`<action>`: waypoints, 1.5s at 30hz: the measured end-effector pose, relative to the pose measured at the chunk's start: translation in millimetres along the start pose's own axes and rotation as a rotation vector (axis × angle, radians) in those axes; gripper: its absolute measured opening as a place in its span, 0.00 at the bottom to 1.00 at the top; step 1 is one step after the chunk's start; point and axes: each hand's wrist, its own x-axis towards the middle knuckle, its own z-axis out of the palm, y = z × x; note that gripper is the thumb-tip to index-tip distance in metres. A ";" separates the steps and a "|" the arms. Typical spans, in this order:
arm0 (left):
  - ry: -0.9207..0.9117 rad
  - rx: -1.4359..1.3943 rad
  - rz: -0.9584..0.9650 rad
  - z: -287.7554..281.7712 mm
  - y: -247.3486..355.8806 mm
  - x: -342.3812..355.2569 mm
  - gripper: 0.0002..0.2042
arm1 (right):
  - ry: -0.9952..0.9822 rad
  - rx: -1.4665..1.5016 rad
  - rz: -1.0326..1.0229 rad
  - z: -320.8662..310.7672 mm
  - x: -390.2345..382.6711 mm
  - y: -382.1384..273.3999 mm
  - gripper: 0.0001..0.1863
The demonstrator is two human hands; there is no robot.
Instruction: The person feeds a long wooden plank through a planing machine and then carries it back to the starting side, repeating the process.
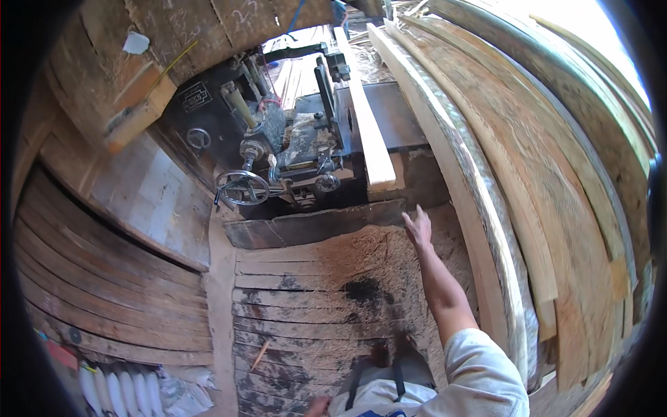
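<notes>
The long, pale, squared wooden beam [369,135] lies near-to-far on the dark metal machine table [399,115]; its passage seems well along, though what remains is unclear. It looks straight, bright-topped. The right hand [419,228], loosely spread and empty, is just beside its near end; the left hand's [318,406] hold cannot be told.

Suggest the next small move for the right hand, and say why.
Probably ease the right hand forward and left to the near end of the pale beam: it reaches out, open, apparently short of that end, while the left hand is at the picture's lower edge.
</notes>
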 end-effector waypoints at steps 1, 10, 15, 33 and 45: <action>0.026 -0.015 -0.037 -9.1 -32.1 -10.9 0.17 | -0.028 -0.035 0.041 -5.7 -7.0 -13.2 0.43; 0.132 -0.221 -0.286 -62.9 -352.6 -66.5 0.17 | -0.453 0.771 0.059 -11.6 -243.4 92.9 0.41; 0.149 -0.097 0.060 -13.8 -404.1 -103.0 0.14 | -0.475 0.582 0.140 -95.3 -458.0 155.6 0.42; -0.442 -0.167 0.359 77.9 -707.4 -355.8 0.37 | -0.724 0.355 0.404 -344.0 -1204.6 337.2 0.41; -0.356 -0.272 0.236 -25.3 -1066.9 -480.5 0.33 | -0.530 0.740 0.226 -375.1 -1318.1 282.3 0.31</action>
